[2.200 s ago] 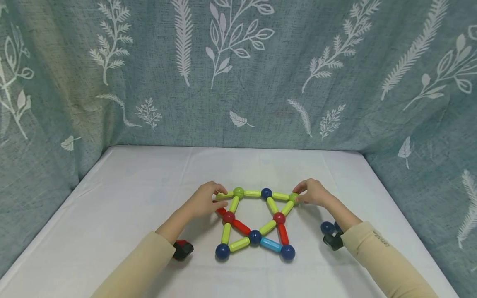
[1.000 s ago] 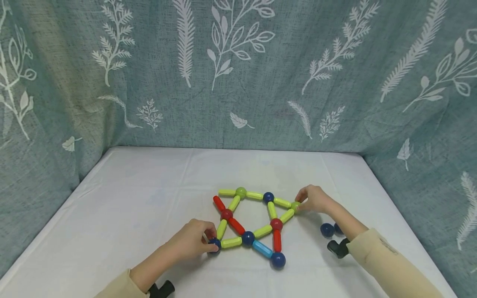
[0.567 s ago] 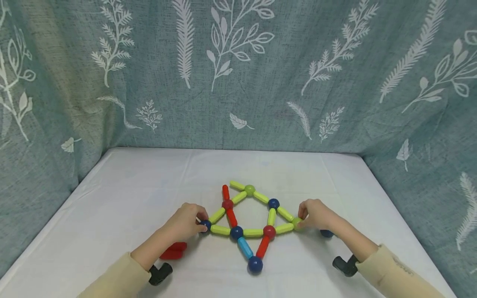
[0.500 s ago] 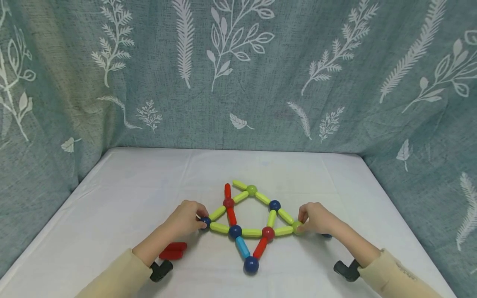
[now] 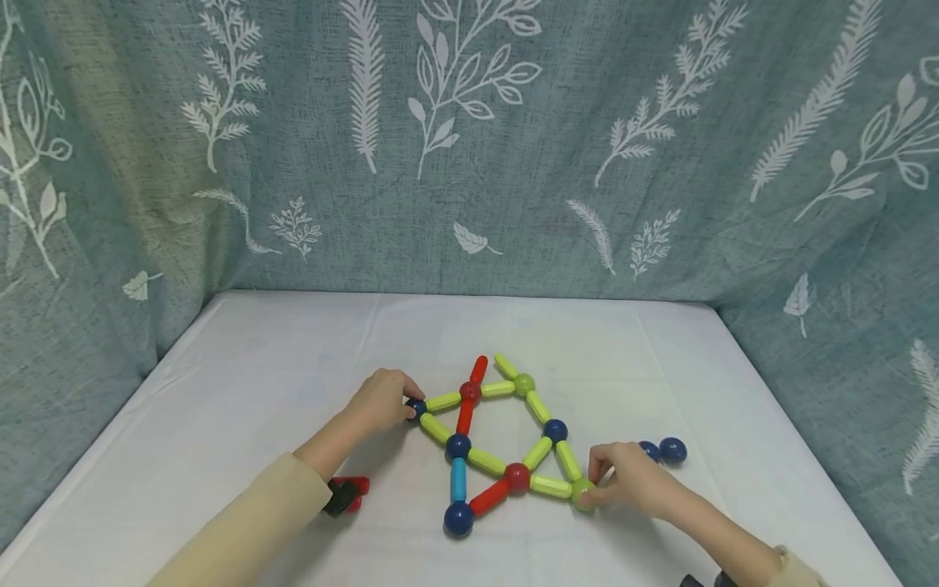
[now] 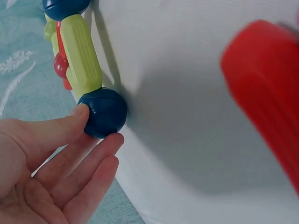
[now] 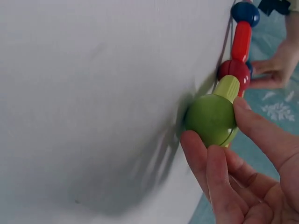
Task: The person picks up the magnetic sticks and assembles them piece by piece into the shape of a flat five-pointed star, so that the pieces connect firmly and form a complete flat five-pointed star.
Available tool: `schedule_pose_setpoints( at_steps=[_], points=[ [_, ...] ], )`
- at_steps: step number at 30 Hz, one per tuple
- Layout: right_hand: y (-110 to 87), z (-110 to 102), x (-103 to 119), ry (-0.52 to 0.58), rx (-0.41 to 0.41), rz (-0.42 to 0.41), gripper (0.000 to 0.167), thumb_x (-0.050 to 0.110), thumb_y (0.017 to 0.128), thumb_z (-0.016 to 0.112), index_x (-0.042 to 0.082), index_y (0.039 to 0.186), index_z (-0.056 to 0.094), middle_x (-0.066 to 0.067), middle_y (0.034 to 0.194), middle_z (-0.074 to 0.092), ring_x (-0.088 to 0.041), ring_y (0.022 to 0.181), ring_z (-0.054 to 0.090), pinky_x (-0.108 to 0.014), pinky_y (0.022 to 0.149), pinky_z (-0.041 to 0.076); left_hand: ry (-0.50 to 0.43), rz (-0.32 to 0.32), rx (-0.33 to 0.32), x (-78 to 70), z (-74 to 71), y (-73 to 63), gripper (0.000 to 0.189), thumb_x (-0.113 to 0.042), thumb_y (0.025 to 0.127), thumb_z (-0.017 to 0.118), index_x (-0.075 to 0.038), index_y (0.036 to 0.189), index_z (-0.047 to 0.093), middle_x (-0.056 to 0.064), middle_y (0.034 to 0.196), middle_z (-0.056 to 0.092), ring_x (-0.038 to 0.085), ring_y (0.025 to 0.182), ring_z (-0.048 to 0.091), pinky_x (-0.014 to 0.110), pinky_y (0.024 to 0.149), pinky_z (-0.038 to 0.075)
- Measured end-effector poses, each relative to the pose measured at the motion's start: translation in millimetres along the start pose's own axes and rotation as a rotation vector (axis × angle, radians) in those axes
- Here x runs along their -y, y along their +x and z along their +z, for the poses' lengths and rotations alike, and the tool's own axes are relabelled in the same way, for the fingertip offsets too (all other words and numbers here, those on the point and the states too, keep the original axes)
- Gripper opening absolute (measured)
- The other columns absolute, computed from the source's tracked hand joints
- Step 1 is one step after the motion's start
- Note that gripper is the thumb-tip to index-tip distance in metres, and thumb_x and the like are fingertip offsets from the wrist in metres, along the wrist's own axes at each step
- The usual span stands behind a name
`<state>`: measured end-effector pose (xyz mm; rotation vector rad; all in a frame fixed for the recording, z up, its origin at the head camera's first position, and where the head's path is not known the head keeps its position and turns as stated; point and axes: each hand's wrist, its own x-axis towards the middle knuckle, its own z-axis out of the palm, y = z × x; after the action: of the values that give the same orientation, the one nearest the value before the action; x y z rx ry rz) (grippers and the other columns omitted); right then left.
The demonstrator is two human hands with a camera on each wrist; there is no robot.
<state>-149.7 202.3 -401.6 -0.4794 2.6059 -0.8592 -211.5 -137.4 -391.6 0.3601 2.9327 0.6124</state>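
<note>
A flat frame of magnetic balls and rods (image 5: 487, 461) lies on the white table, in lime, red and light blue rods with navy, red and green balls. At its left corner my left hand (image 5: 383, 398) pinches a navy ball (image 6: 106, 113) between thumb and fingertips. A lime rod (image 6: 82, 53) runs from that ball. My right hand (image 5: 629, 479) pinches the green ball (image 7: 211, 119) at the right front corner. A navy ball (image 5: 459, 519) forms the front corner. At the back, a red rod (image 5: 479, 368) and a lime rod (image 5: 505, 366) each have a free end.
Loose navy balls (image 5: 672, 451) lie beyond my right hand. Loose red rods (image 5: 358, 487) sit by my left forearm, partly covered by the black wrist camera (image 5: 341, 497). A teal leaf-patterned curtain (image 5: 469, 147) hangs behind the table.
My left hand went from the back left rods to the navy corner ball. The frame has turned clockwise seen from above, my left hand moving away and my right hand coming nearer.
</note>
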Motion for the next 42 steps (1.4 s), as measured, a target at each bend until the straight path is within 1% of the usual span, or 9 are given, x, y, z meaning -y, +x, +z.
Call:
schedule_pose_setpoints(
  at_steps=[10,21,24,28,32,35,37,39,42],
  points=[
    [-10.3,6,0,0.08,0.055,-0.03,0.029,0.022,0.067,0.08,0.009,0.07,0.055,0.004,0.07,0.056,-0.011,0.061,0.054,-0.023,0.052,0.047,0.009,-0.004,0.002,-5.6,2.5,11.6,0.022,-0.003,0.077,0.07,-0.007,0.098,0.072,0.008,0.101,0.067,0.028,0.102,0.057,0.04,0.087,0.045],
    [-13.3,7,-4,0.114,0.064,-0.048,0.028,0.028,0.069,0.079,0.01,0.074,0.058,0.004,0.074,0.059,-0.011,0.062,0.058,-0.023,0.053,0.049,0.025,-0.025,0.015,-9.3,1.3,14.4,0.021,-0.002,0.077,0.07,-0.006,0.098,0.072,0.008,0.101,0.067,0.029,0.104,0.056,0.041,0.089,0.044],
    [-14.6,-1,-9,0.088,0.018,-0.094,0.024,0.029,0.072,0.077,0.011,0.079,0.061,0.004,0.078,0.062,-0.01,0.067,0.06,-0.022,0.057,0.05,0.022,-0.029,0.014,-9.7,1.7,14.8,0.021,-0.002,0.078,0.07,-0.007,0.098,0.072,0.008,0.102,0.067,0.028,0.104,0.056,0.041,0.089,0.044],
    [-17.8,-19,-21,0.052,-0.12,-0.167,0.022,0.026,0.076,0.074,0.01,0.087,0.065,0.001,0.086,0.065,-0.01,0.078,0.061,-0.023,0.066,0.051,0.014,-0.027,0.009,-10.5,2.6,16.2,0.022,-0.003,0.079,0.069,-0.008,0.1,0.071,0.008,0.103,0.067,0.029,0.105,0.056,0.042,0.089,0.044],
    [-25.4,-38,-42,0.055,-0.272,-0.189,0.024,0.025,0.077,0.073,0.009,0.094,0.067,-0.002,0.092,0.066,-0.011,0.085,0.061,-0.028,0.074,0.051,0.01,-0.018,0.002,-10.3,3.6,17.7,0.022,-0.001,0.079,0.068,-0.007,0.1,0.071,0.009,0.103,0.066,0.029,0.104,0.056,0.042,0.089,0.044],
    [-31.0,-52,-60,0.078,-0.335,-0.199,0.025,0.02,0.078,0.073,0.005,0.097,0.067,-0.005,0.095,0.067,-0.009,0.088,0.06,-0.031,0.076,0.051,0.01,-0.016,-0.005,-9.6,4.3,18.3,0.022,-0.002,0.079,0.068,-0.008,0.1,0.071,0.009,0.103,0.066,0.029,0.104,0.056,0.042,0.089,0.044],
    [-34.1,-60,-72,0.087,-0.34,-0.19,0.027,0.018,0.078,0.072,0.003,0.1,0.066,-0.008,0.098,0.066,-0.005,0.089,0.059,-0.033,0.076,0.051,0.015,-0.01,-0.008,-9.3,4.5,18.7,0.022,-0.002,0.079,0.068,-0.008,0.1,0.071,0.009,0.103,0.066,0.029,0.104,0.056,0.042,0.088,0.044],
    [-36.3,-66,-83,0.104,-0.318,-0.156,0.032,0.018,0.078,0.072,0.002,0.105,0.064,-0.011,0.103,0.065,-0.002,0.091,0.058,-0.031,0.077,0.051,0.014,-0.005,-0.01,-9.3,4.5,19.0,0.022,-0.002,0.079,0.068,-0.008,0.101,0.071,0.009,0.103,0.066,0.029,0.104,0.056,0.042,0.088,0.044],
    [-36.9,-74,-97,0.14,-0.238,-0.113,0.043,0.018,0.077,0.073,-0.002,0.113,0.06,-0.018,0.112,0.06,-0.009,0.095,0.059,-0.029,0.076,0.051,0.013,0.0,-0.009,-9.8,4.2,19.6,0.023,-0.001,0.079,0.067,-0.007,0.101,0.071,0.01,0.103,0.066,0.029,0.104,0.056,0.041,0.086,0.045]
  ],
)
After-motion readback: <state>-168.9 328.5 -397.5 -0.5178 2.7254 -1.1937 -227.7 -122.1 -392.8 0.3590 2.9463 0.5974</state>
